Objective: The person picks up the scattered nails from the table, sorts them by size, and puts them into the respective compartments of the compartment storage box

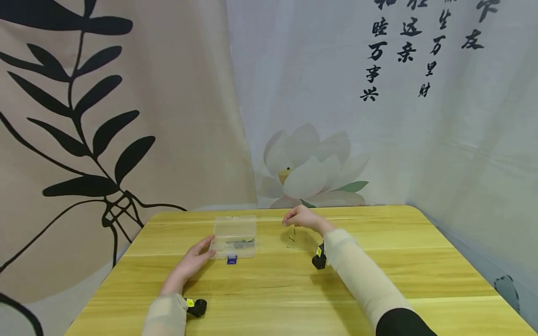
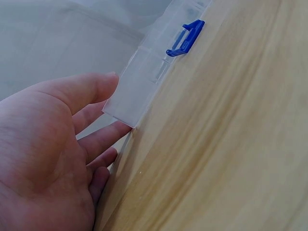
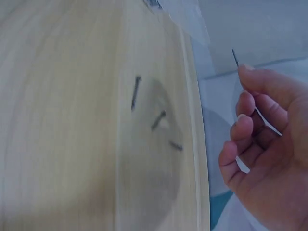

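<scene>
A clear plastic box with its lid raised lies on the table, several slim metal screws inside it. My left hand holds the box by its left end, the thumb at the near side and fingers around the corner. Above the table, to the right of the box, my right hand pinches a thin dark screw between thumb and index finger; most of it is hidden. Below that hand, three short dark screws lie spread on the wood.
A blue latch juts from the box's front edge. The wooden table ends at a patterned curtain along the back. Black wrist cameras sit close to the tabletop beside each sleeve.
</scene>
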Demonstrator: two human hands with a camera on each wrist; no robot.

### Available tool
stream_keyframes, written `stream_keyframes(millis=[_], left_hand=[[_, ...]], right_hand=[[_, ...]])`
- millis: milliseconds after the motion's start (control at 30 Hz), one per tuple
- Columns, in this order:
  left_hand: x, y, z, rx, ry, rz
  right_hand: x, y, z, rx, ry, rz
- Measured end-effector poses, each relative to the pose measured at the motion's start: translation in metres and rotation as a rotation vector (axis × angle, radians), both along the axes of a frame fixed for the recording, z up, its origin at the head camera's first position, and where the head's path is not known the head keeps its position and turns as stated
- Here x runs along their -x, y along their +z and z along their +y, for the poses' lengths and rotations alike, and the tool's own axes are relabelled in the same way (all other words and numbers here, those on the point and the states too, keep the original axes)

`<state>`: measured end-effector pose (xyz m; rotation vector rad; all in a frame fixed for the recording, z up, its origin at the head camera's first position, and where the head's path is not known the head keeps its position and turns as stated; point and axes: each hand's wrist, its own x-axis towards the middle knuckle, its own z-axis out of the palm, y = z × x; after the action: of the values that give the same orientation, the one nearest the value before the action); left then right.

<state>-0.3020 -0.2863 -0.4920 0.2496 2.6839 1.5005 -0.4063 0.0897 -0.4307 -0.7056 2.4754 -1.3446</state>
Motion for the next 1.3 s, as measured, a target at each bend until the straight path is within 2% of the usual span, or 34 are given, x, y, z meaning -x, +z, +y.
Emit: stream_keyframes(millis=[467,900,1133,1300], left_hand=[[0.000,0.000,0.000,-0.028,-0.002,-0.008],[0.002,-0.003,-0.002,-0.025,0.003,0.008],[0.001,-0.003,0.001,-0.032,0.006,0.018],[0.001,-0.002,0.001,-0.042,0.007,0.018]], right_hand=[[-0.001,0.000,-0.045,-0.013,0.059,0.002],[-0.009,-0.017,-0.079,-0.043,0.103,-0.002],[-0.011,-0.031,-0.089,-0.012,0.127,-0.003],[-0.011,-0.036,-0.096,0.007,0.148,-0.016]])
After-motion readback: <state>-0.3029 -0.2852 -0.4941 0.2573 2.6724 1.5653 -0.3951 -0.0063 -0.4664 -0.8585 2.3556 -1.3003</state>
